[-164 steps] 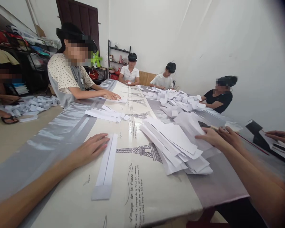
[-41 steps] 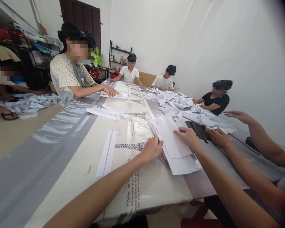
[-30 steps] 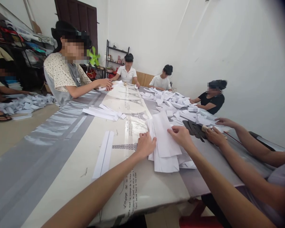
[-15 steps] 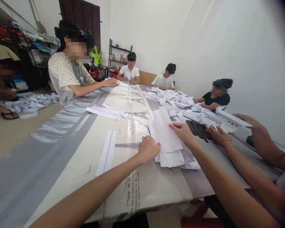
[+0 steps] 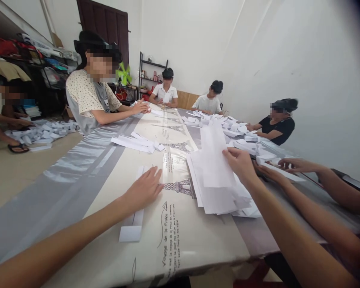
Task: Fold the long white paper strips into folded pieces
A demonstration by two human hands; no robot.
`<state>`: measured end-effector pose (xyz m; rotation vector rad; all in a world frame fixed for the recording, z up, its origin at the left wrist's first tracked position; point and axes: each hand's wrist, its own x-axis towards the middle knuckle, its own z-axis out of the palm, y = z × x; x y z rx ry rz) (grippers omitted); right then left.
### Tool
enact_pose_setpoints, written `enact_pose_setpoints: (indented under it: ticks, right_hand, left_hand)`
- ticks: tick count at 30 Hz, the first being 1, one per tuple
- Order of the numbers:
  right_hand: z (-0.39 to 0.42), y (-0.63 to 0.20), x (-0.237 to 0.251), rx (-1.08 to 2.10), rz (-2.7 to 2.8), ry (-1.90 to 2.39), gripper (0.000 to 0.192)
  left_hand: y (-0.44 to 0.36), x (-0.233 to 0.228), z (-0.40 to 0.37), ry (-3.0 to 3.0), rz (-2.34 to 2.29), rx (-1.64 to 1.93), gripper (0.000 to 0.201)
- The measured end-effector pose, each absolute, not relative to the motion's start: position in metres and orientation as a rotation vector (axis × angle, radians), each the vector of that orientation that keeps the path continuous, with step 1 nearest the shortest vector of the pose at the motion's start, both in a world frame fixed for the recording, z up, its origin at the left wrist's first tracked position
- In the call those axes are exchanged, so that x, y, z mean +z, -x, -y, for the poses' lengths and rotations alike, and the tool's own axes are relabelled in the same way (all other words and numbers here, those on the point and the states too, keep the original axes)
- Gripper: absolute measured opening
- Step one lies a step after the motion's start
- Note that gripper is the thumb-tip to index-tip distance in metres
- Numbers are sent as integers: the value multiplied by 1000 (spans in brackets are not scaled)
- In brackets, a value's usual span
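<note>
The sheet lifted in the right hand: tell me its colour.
Plain white sheet, pinched by the right hand; head view.

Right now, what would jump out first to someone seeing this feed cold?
The long table strewn with white paper: a loose stack of sheets at centre, and a heap of folded pieces further up. The right hand lifts one sheet off the stack, while the left hand lies flat on a folded strip.

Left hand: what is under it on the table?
The left hand lies flat on a long folded white paper strip, whose near end sticks out toward the table edge. The strip's middle is covered by the hand and wrist.
</note>
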<state>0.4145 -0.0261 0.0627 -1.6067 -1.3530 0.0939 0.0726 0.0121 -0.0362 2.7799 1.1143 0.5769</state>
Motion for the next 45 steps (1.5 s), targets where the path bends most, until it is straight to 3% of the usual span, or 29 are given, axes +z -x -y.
enact_pose_setpoints:
  ticks: [5, 11, 16, 21, 28, 37, 45]
  right_hand:
    - [30, -340, 71, 348, 1412, 1413, 39]
    - [9, -239, 12, 771, 1465, 1417, 48]
    - [7, -222, -21, 973, 1410, 1415, 55]
    - [17, -220, -24, 1094, 1283, 1326, 59]
    - [20, -221, -23, 1088, 1221, 1240, 48]
    - [23, -219, -19, 1248, 1265, 1180, 22]
    - [30, -208, -16, 1418, 1245, 1071, 19]
  left_hand:
    - [-16, -54, -28, -2744, -1160, 535, 60]
    - [37, -40, -42, -2548, -1303, 439, 67]
    - [67, -31, -44, -2575, -1238, 427, 67]
    - [30, -17, -40, -2045, -1336, 890, 54]
    - [-19, -11, -29, -1567, -842, 762, 34]
    - [-7, -19, -23, -1436, -979, 934, 31]
    - [-11, -13, -11, -1457, -823, 880, 32]
